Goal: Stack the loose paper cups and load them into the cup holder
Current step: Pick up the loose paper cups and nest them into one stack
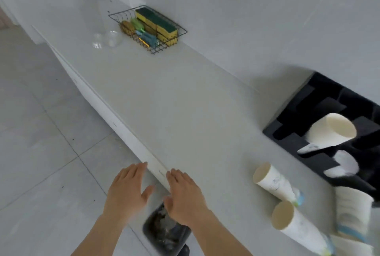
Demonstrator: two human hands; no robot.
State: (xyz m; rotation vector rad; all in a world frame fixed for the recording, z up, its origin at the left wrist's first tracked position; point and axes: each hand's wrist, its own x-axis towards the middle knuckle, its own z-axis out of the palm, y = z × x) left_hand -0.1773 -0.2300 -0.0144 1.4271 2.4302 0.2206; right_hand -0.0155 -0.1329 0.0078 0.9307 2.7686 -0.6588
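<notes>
Two white paper cups lie on their sides on the pale counter at the lower right, one [275, 181] nearer the holder and one [296, 227] closer to me. More cups [351, 210] lie blurred at the right edge. The black cup holder [287, 132] sits at the right with a cup stack [331, 130] leaning in it. My left hand [125, 192] hovers flat over the floor just off the counter edge, holding nothing. My right hand [185, 194] hovers flat over the counter's front edge, fingers apart, well left of the cups.
A black wire basket [174, 37] with sponges and scrubbers stands against the back wall. Clear plastic cups [111, 38] sit to its left. A dark bin [164, 233] stands on the tiled floor below the counter edge, under my wrists.
</notes>
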